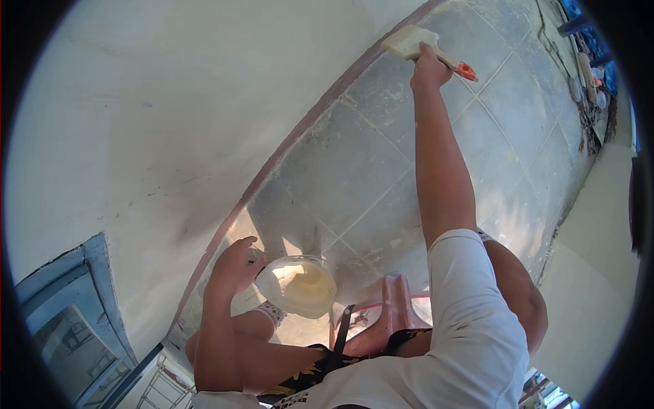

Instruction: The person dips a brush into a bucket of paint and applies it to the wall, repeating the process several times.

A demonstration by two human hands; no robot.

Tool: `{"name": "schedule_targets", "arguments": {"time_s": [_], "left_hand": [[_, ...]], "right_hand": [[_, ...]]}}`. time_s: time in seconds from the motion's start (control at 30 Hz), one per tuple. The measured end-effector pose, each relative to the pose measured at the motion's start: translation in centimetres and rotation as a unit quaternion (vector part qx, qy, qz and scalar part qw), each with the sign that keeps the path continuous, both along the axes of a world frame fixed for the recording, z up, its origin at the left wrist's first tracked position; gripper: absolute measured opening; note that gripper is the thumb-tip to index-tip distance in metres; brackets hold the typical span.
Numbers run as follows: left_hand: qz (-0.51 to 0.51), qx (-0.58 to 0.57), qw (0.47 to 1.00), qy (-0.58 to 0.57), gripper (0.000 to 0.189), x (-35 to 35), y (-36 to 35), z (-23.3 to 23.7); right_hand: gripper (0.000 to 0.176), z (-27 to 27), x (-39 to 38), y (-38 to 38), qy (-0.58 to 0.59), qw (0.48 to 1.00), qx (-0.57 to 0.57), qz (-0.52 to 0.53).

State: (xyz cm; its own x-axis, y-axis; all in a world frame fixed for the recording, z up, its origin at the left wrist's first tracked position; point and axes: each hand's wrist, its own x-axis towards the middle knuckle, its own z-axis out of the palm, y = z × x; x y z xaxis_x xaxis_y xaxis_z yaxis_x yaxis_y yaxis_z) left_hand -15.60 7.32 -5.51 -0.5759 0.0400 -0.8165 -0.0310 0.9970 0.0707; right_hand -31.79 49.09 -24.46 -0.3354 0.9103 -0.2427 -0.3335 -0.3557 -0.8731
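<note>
My right hand reaches far forward, its fingers closed around the handle of a wide paintbrush. The brush has pale, coated bristles and an orange-red handle end, and its bristles are close to the foot of the wall. Nearer my body, my left hand is curled at the side of a white bucket, apparently gripping its handle; the fingers partly hide the hold. Pale cream paint lies inside the bucket, which is near my knees.
A reddish-brown skirting strip runs between wall and grey tiled floor. A red plastic stool is beneath me. A blue-framed window is at lower left. Blue items and debris lie at upper right.
</note>
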Motion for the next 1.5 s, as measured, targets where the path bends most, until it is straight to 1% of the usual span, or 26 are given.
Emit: {"name": "schedule_targets", "arguments": {"time_s": [0.03,0.17,0.23,0.37,0.43,0.47,0.53,0.67,0.77,0.83,0.87,0.93,1.0,1.07,1.13,1.17,1.23,1.3,1.37,1.47,1.5], "left_hand": [[0.003,0.0,1.0,-0.003,0.05,-0.1,0.0,-0.1],[-0.023,-0.005,1.0,0.01,0.05,-0.1,-0.5,-0.7],[-0.002,0.003,1.0,0.0,0.049,-0.2,-0.6,-0.7],[-0.007,-0.005,1.0,-0.004,0.05,-0.3,-0.3,-0.8],[0.012,0.0,1.0,-0.016,0.049,-0.3,-0.1,-0.7],[0.013,-0.001,1.0,-0.016,0.049,-0.3,-0.2,-0.7],[-0.009,-0.006,1.0,-0.001,0.049,-0.3,-0.6,-0.8],[0.01,-0.005,1.0,-0.008,0.049,-0.4,-0.5,-0.9],[-0.011,-0.003,1.0,-0.005,0.05,-0.1,-1.2,-1.6],[-0.03,0.012,0.998,0.046,0.046,0.2,-1.6,-1.9],[-0.03,0.012,0.998,0.048,0.046,0.1,-1.8,-2.0],[-0.031,0.005,0.999,0.04,0.046,0.1,-2.0,-2.2],[-0.027,0.008,0.999,0.04,0.046,0.2,-1.9,-2.2],[-0.025,0.011,0.999,0.034,0.046,0.2,-1.5,-1.9],[0.024,0.0,0.999,-0.022,0.05,-0.3,-0.5,-1.2],[0.024,0.0,1.0,-0.02,0.05,-0.3,-0.7,-1.2],[-0.013,-0.003,1.0,-0.003,0.049,-0.3,-1.2,-1.4],[-0.009,-0.005,1.0,0.008,0.048,0.1,-1.2,-1.4],[-0.008,-0.004,1.0,0.025,0.047,0.1,-1.3,-1.7],[-0.017,0.008,0.999,0.033,0.047,0.2,-1.9,-2.3],[-0.022,0.006,0.999,0.034,0.047,0.1,-2.0,-2.3]], "right_hand": [[0.042,-0.4,-0.1,-0.1,-0.028,1.0,-0.002,0.0],[0.043,-1.0,-0.7,-0.9,-0.033,0.999,-0.019,-0.007],[0.044,-0.8,-0.9,-1.4,-0.058,0.998,0.018,0.007],[0.045,-0.9,-2.2,-1.9,-0.082,0.995,0.049,0.014],[0.045,-0.7,-2.7,-1.7,-0.005,1.0,0.011,0.006],[0.045,-0.7,-2.2,-1.4,-0.005,1.0,0.011,0.007],[0.045,-0.2,-0.4,-0.2,0.059,0.998,-0.035,0.007],[0.045,-2.2,0.0,0.3,0.03,0.999,-0.021,0.006],[0.046,-2.4,-0.1,-0.4,0.012,1.0,-0.013,0.014],[0.046,-1.9,-0.3,-0.7,-0.003,1.0,-0.012,0.018],[0.046,-1.7,-0.5,-0.9,-0.001,1.0,-0.012,0.018],[0.041,-1.6,-1.0,-1.0,-0.009,1.0,-0.019,0.015],[0.041,-1.3,-2.5,-0.9,0.001,1.0,-0.002,0.031],[0.042,-1.3,-2.4,-0.5,0.004,0.999,0.015,0.045],[0.04,-0.5,-1.6,0.3,0.077,0.994,-0.066,0.027],[0.04,-0.1,-1.1,0.4,0.08,0.994,-0.065,0.028],[0.039,-0.9,0.1,1.2,0.07,0.995,-0.073,0.002],[0.041,-1.6,0.2,1.1,0.047,0.995,-0.082,-0.007],[0.042,-1.8,0.0,0.7,0.005,0.998,-0.057,0.004],[0.042,-3.5,-0.6,0.6,0.018,0.999,-0.029,0.003],[0.042,-3.3,-0.6,0.5,0.018,0.999,-0.03,0.002]]}}
